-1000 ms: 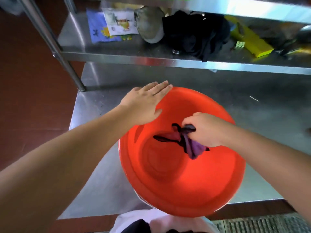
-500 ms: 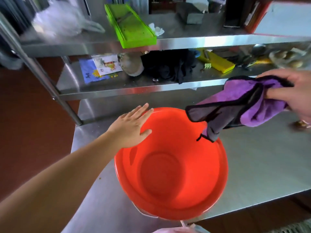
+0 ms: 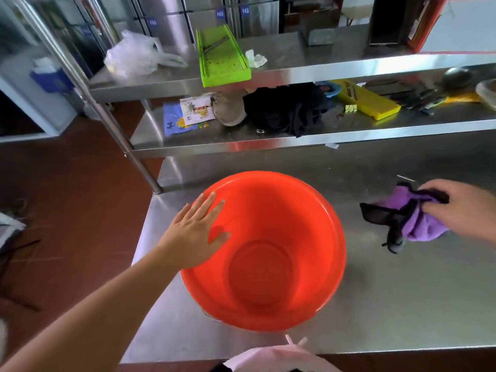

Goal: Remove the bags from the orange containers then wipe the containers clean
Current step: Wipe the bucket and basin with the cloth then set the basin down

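Observation:
An orange container [image 3: 281, 210], a round plastic basin with nothing inside, stands on the steel table [image 3: 402, 304]. My left hand [image 3: 194, 232] lies flat with spread fingers on its left rim. To the right of the basin, my right hand [image 3: 461, 208] grips a purple cloth [image 3: 418, 226] with black trim, and the cloth rests on the table top. A clear plastic bag [image 3: 131, 56] lies on the top shelf at the back left.
A two-tier steel shelf [image 3: 295, 142] rises behind the basin. It carries a green slicer [image 3: 222, 57], a yellow slicer [image 3: 367, 102], a black cloth [image 3: 284, 111], a cap and paper leaflets. A steel post [image 3: 107, 124] stands at the table's left corner, with red floor beyond.
My right hand lifted the purple cloth out of the basin, carried it to the right and lowered it onto the table. The left hand stayed on the rim.

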`<action>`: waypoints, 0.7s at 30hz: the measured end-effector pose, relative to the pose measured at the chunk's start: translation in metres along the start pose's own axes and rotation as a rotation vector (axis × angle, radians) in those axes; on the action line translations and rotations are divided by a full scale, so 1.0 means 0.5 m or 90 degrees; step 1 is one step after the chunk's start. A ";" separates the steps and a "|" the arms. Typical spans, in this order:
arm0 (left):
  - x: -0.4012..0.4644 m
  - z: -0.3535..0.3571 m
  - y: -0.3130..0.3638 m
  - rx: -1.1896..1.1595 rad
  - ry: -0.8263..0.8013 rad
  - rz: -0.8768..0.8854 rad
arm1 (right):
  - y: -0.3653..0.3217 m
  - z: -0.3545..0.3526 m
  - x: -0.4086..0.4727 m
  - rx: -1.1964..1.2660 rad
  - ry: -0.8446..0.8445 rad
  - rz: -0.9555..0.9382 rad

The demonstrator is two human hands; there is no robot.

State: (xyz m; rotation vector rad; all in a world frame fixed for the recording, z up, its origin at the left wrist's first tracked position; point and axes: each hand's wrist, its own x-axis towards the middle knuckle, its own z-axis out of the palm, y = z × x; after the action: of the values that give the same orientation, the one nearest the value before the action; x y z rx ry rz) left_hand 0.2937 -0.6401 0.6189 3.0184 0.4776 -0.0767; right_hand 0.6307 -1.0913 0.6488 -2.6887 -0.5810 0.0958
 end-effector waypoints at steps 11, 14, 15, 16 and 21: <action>-0.029 0.014 0.033 0.060 0.029 -0.070 | 0.063 0.263 -0.054 -0.045 -0.199 0.071; -0.032 0.019 0.038 0.066 0.036 -0.073 | 0.069 0.302 -0.078 -0.022 -0.203 0.105; -0.034 0.021 0.040 0.068 0.035 -0.075 | 0.067 0.311 -0.085 0.008 -0.214 0.124; -0.037 0.022 0.043 0.071 0.034 -0.078 | 0.060 0.316 -0.091 0.034 -0.232 0.140; -0.044 0.025 0.056 0.084 0.038 -0.085 | 0.002 0.324 -0.101 0.034 -0.298 0.090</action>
State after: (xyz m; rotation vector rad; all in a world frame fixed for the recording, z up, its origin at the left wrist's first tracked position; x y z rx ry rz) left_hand 0.2809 -0.6746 0.6101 3.1208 0.7053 -0.0287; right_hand 0.5614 -1.0554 0.4983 -2.6571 -0.5061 0.7823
